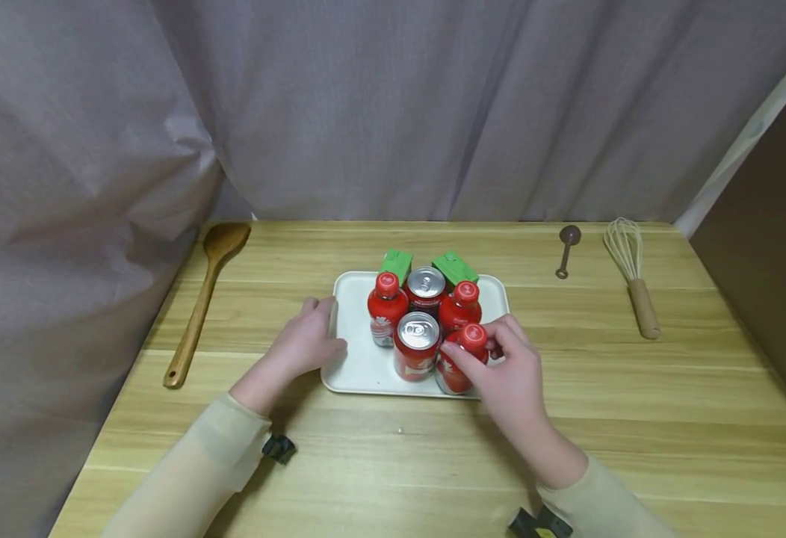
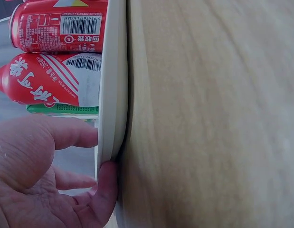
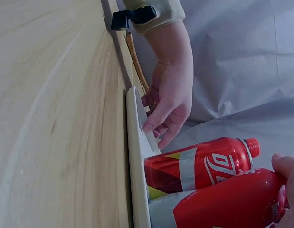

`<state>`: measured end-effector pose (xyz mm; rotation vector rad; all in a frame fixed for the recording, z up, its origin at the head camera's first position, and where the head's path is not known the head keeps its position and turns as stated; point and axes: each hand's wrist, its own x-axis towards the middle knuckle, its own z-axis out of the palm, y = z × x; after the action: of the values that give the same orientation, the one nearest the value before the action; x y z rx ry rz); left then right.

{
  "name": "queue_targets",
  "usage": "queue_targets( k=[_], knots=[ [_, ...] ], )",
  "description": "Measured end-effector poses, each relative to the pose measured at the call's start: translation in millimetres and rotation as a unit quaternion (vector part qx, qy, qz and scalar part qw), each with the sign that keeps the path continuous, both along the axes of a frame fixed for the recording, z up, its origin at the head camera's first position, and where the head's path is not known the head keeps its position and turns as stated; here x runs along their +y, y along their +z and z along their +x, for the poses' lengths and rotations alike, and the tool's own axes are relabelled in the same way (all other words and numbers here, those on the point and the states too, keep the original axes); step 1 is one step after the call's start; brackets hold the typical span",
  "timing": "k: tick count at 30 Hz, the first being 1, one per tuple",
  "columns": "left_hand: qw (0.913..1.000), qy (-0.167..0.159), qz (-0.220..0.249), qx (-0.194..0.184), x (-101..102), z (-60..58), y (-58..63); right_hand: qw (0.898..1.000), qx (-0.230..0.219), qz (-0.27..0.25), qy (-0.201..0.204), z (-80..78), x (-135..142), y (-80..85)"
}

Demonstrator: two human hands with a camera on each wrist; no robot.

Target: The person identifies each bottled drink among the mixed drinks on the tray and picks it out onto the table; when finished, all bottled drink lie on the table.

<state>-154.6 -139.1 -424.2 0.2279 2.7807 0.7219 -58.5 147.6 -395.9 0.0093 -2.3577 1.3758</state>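
Observation:
A white tray [image 1: 356, 377] holds three red drink bottles, two red cans and two green cartons. My left hand [image 1: 308, 336] grips the tray's left edge; in the left wrist view, fingers lie on both sides of the rim. My right hand [image 1: 514, 366] holds the front-right bottle [image 1: 456, 371] near its cap, at the tray's front right. Beside that bottle stands the front can [image 1: 416, 351]. The left bottle [image 1: 386, 310], rear can [image 1: 425, 288] and right bottle [image 1: 460, 310] stand behind. Both cartons, a left one [image 1: 397, 263] and a right one [image 1: 455, 267], are partly hidden.
On the wooden table [image 1: 379, 471], a wooden spatula [image 1: 205, 299] lies at the left. A small dark spoon [image 1: 568, 246] and a whisk [image 1: 635, 288] lie at the right. Grey curtain [image 1: 366, 112] hangs behind the table, and a dark panel [image 1: 769, 239] stands at the right.

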Motion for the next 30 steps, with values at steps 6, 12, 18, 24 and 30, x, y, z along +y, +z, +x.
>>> queue_targets(
  k=[6, 12, 18, 24, 30],
  knots=[
    [1.0000, 0.000, 0.004, 0.001, -1, 0.6, 1.1, 0.999, -0.036, 0.010, 0.013, -0.6, 6, 4.0],
    [1.0000, 0.000, 0.007, 0.000, -1, 0.8, 2.0, 0.998, -0.047, 0.030, 0.042, -2.9, 14, 7.9],
    [1.0000, 0.000, 0.007, 0.002, -1, -0.1, -0.1, 0.992, -0.076, 0.046, 0.093, -6.8, 25, 10.9],
    [1.0000, 0.003, 0.004, 0.004, -1, 0.1, -1.3, 0.981, -0.088, 0.060, 0.161, -15.4, 39, 12.3],
    [0.9999, 0.002, 0.007, 0.008, -1, -0.3, -2.8, 0.965, -0.116, 0.026, 0.235, -24.4, 52, 14.1]
  ],
)
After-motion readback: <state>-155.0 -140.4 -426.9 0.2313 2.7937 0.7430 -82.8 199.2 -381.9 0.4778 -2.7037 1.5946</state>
